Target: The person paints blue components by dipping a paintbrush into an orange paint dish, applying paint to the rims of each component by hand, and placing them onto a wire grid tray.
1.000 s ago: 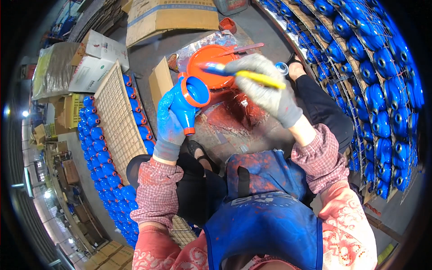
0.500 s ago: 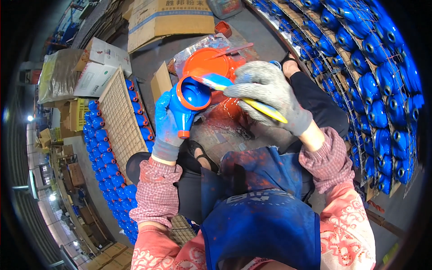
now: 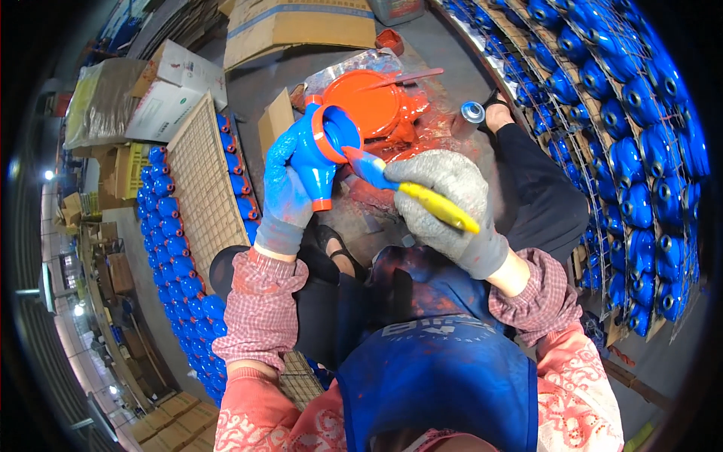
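My left hand, in a blue-stained glove, is closed around a blue metal casting, a hollow body with a wide round mouth and narrower necks. Orange-red paint rings the mouth, and the lower neck's end is orange too. In my grey-gloved right hand is a paintbrush with a yellow handle; its red-tipped bristles touch the right edge of the casting's rim. Just beyond the casting sits a round container of orange-red paint, a stick lying across it.
Rows of blue castings fill wire racks at right. More blue castings stand at left beside a wire mesh panel. A metal can stands by my foot. Cardboard boxes lie at the far side, near a small red cup.
The casting has turned in my left hand, its mouth now facing more to the right. My right hand has moved lower, bringing the brush to the rim's right side. The can shows more fully.
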{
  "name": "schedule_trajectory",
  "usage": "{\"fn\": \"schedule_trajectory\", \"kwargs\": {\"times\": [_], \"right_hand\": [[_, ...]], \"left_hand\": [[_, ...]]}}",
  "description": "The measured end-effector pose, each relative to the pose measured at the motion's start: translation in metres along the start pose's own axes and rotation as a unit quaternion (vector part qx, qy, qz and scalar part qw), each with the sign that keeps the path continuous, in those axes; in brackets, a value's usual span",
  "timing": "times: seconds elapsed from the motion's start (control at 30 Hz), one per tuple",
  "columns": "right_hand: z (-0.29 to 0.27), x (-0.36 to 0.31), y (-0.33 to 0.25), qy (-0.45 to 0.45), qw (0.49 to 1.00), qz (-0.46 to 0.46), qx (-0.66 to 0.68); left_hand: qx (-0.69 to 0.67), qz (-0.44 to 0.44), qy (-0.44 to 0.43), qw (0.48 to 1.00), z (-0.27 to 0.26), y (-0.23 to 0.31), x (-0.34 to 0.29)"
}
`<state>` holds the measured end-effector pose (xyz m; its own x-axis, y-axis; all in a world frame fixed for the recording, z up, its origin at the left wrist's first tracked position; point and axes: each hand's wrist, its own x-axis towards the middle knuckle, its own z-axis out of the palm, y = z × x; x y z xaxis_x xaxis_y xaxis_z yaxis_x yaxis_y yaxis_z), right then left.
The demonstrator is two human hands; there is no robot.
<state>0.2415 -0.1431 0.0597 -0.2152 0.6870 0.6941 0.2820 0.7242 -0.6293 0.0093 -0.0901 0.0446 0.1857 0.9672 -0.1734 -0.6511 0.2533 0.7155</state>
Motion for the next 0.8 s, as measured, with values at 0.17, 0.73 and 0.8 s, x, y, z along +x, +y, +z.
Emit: {"fn": "schedule_trajectory", "kwargs": {"times": [0.17, 0.73, 0.8], "right_hand": [[0.006, 0.029, -0.016, 0.082, 0.895, 0.336, 0.282], [0.076, 0.069, 0.014, 0.05, 0.963, 0.237, 0.119], [0.084, 0.076, 0.006, 0.028, 0.968, 0.23, 0.094]], "left_hand": [[0.022, 0.037, 0.006, 0.999, -0.015, 0.008, 0.004], [0.08, 0.164, 0.113, 0.977, -0.197, 0.149, -0.078], [0.124, 0.242, 0.221, 0.937, -0.246, 0.155, -0.116]]}}
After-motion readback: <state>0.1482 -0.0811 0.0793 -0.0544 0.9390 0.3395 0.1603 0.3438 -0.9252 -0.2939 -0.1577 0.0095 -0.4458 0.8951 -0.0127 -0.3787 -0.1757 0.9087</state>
